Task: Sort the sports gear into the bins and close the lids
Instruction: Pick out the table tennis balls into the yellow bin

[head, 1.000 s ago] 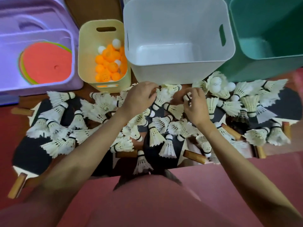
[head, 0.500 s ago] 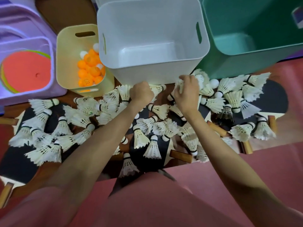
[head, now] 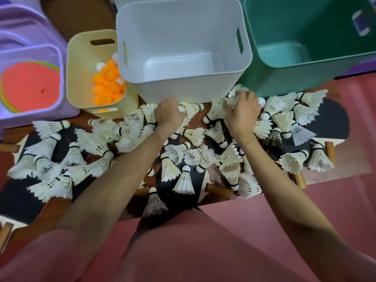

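Beside orange balls (head: 107, 84) in yellow bin (head: 81, 78), both hands (head: 169, 115) (head: 242, 115) clutch shuttlecocks (head: 192, 108)

Dim, warm light; soft focus, wide-angle bending at edges.

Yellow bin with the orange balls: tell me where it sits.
Head view, upper left: the yellow bin stands between the purple bin and the white bin.

We reach both bare arms forward and slightly inward. Our left hand (head: 169, 113) is curled into a fist, knuckles up, fingers tucked under. Our right hand (head: 242, 112) lies palm down, fingers bent and spread. The two hands are apart.
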Demonstrator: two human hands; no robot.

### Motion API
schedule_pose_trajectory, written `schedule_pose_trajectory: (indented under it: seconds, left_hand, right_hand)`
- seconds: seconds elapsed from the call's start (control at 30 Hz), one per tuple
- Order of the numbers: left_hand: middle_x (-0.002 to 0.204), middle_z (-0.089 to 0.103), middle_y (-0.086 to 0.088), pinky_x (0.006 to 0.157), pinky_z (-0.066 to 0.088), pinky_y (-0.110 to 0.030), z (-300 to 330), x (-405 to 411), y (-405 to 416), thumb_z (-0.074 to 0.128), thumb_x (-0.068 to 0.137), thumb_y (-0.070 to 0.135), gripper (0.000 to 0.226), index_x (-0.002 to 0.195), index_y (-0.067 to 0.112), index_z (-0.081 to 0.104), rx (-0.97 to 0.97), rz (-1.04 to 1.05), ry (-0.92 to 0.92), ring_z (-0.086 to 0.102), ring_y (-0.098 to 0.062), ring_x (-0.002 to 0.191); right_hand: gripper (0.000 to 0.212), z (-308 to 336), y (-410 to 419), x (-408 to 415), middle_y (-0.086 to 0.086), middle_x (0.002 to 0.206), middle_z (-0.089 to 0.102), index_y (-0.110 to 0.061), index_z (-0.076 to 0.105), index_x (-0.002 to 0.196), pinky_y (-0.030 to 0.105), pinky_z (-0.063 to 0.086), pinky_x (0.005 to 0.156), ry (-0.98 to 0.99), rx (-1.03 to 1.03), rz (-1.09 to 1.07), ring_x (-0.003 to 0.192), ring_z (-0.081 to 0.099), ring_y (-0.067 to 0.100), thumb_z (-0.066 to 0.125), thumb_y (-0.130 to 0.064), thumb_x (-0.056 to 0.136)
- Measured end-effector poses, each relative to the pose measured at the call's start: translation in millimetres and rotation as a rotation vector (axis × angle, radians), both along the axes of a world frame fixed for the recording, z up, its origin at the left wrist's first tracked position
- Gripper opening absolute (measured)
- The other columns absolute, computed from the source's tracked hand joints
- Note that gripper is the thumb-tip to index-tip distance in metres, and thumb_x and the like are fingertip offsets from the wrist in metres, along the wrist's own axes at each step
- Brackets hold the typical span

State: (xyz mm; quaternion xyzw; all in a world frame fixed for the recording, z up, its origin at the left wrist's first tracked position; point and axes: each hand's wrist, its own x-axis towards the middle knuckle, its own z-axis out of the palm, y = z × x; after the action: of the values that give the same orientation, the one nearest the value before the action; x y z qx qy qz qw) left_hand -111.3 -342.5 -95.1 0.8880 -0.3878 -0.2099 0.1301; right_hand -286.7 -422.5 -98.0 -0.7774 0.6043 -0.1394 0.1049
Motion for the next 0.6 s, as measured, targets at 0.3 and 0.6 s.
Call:
schedule_pose_trajectory:
  seconds: [0.3,0.6]
  left_hand:
    - [0.103,0.067,-0.001,0.074,0.050,-0.032,27.1,23.6,91.5,0.071,0.082,0.036,0.036,0.110,0.014,0.066,-0.572,0.037,-0.005,0.062,-0.014,0.089]
    - [0.106,0.068,-0.001,0.075,0.056,-0.039,50.1,135.5,152.3,0.072,0.080,0.029,0.038,0.114,0.015,0.064,-0.713,0.381,0.048,0.064,-0.015,0.090]
  right_hand:
    - [0.034,3.6,91.0,31.2,0.013,0.113,0.057,-0.001,0.056,0.119,0.035,0.044,0.090,-0.334,0.000,0.593,0.105,0.053,0.026,0.059,-0.020,0.091]
    - [0.033,44.0,128.5,145.7,0.016,0.120,0.057,0.000,0.055,0.121,0.034,0.045,0.091,-0.408,-0.034,0.769,0.106,0.056,0.029,0.053,-0.019,0.094]
